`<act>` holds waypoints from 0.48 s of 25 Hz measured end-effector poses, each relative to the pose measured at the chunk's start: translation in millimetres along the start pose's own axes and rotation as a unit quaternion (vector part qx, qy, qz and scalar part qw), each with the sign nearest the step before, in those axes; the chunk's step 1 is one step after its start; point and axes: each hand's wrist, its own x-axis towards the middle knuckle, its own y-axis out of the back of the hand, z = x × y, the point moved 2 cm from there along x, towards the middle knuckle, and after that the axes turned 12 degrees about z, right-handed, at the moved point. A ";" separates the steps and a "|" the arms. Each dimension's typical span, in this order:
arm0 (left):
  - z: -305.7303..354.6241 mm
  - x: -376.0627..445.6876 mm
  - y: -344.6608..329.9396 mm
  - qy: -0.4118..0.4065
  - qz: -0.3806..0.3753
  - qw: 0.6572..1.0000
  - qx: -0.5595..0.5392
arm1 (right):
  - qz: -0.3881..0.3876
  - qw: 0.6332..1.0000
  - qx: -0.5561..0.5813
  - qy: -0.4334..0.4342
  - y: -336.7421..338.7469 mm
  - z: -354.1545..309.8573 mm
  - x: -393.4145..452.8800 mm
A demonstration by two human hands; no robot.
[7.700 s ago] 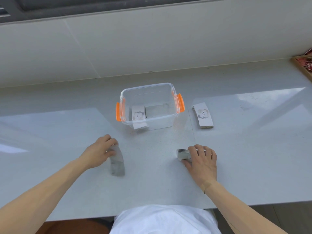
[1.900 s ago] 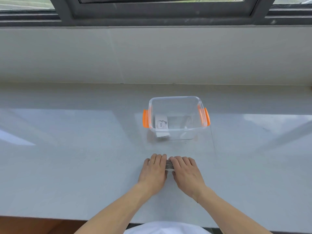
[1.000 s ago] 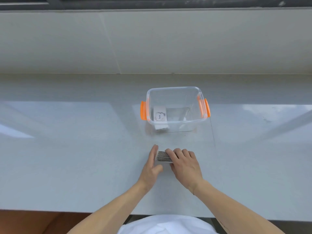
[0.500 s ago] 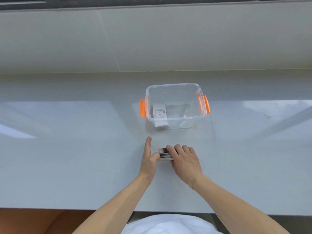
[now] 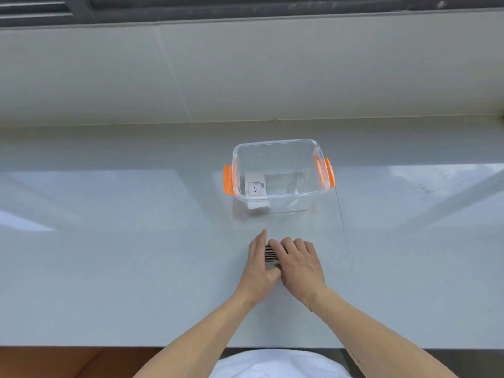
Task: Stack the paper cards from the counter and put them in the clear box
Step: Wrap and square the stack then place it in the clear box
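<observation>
Head cam: both hands, left hand [image 5: 257, 264] and right hand [image 5: 298, 264], squeezing an upright card stack [image 5: 270, 254] between them on the tabletop [image 5: 122, 255], clear box [image 5: 278, 197] just beyond.

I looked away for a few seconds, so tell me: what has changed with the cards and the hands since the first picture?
The separate piles have been gathered into one stack in front of the clear box. The pile that lay right of the box is gone. The left hand and right hand, once apart, now press this stack between them. The box and the cards inside it look unchanged.
</observation>
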 end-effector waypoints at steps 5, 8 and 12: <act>-13.7 8.8 2.6 -0.189 -0.005 0.937 0.292 | 0.005 1.000 0.017 0.006 0.3 2.1 -3.1; -14.2 12.1 4.2 -0.220 -0.005 0.904 0.366 | -0.023 0.996 0.079 -0.014 0.7 9.7 -3.4; -14.8 13.0 2.9 -0.250 0.022 0.874 0.416 | -0.049 0.938 0.251 -0.235 3.6 37.7 -15.6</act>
